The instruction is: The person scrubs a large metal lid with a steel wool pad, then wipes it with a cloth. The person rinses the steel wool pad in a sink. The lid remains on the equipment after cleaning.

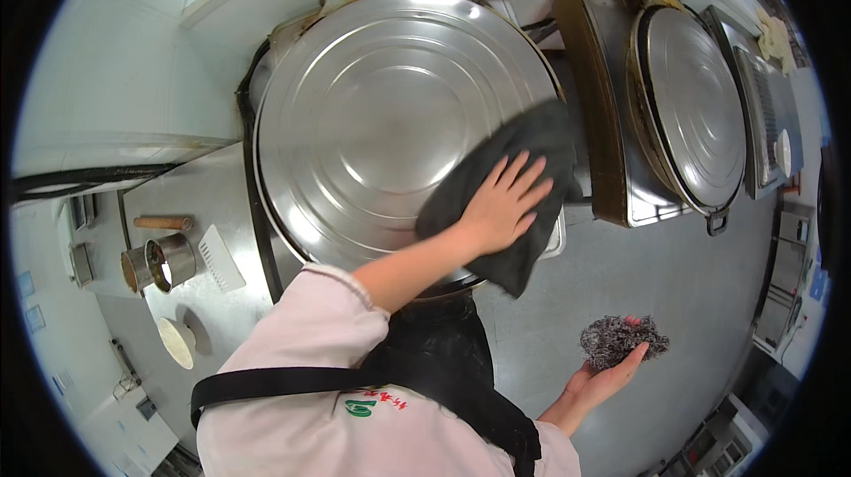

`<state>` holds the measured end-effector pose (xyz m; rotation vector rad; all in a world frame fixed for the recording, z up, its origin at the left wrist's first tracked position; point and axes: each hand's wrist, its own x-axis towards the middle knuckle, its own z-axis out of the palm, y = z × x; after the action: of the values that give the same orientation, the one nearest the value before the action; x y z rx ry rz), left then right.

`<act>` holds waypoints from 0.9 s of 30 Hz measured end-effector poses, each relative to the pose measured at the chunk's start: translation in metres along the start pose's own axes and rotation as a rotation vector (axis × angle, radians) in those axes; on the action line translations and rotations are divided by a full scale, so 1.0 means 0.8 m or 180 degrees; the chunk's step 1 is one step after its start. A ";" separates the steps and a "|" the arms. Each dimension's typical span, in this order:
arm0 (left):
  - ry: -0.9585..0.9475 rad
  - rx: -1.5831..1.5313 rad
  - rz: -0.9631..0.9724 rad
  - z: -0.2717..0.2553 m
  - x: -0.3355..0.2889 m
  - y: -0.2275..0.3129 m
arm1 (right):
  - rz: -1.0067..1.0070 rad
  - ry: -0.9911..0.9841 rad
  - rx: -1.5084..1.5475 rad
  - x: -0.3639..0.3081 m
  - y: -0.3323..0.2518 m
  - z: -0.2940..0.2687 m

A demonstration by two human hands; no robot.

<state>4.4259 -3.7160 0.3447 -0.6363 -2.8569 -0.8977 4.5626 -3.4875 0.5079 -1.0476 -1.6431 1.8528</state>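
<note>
My left hand [505,207] lies flat on a dark grey cloth [548,144], fingers spread, pressing it against the lower right of a large round metal lid [390,122]. The lid is shiny with ringed ridges, and the cloth hangs over its edge. Off to the lower right, my right hand [612,375] is closed around a steel wool scrubber [612,341], held out over the floor, apart from the lid. The fingers are partly hidden by the scrubber.
At right stands another round-lidded griddle [696,105] on a brown-sided metal cabinet [589,105]. The steel counter [235,202] at left holds metal canisters [173,261], a wooden roller [162,222], a white slotted scraper [219,257] and a white bowl [177,342].
</note>
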 end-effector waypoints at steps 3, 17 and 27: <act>-0.0322 0.0096 -0.0217 -0.032 -0.113 0.012 | 0.0062 -0.0275 0.0055 0.011 0.014 0.000; 0.1780 0.1964 -0.3184 -0.189 -0.209 -0.380 | 0.0498 -0.0431 0.0406 0.027 0.050 0.010; 0.1112 0.1884 -0.1557 -0.092 0.046 -0.243 | 0.0208 -0.0403 0.0140 0.004 0.028 0.015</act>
<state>4.3095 -3.8883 0.3100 0.2625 -2.7546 -0.1246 4.5548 -3.4967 0.4856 -0.9950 -1.6480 2.0261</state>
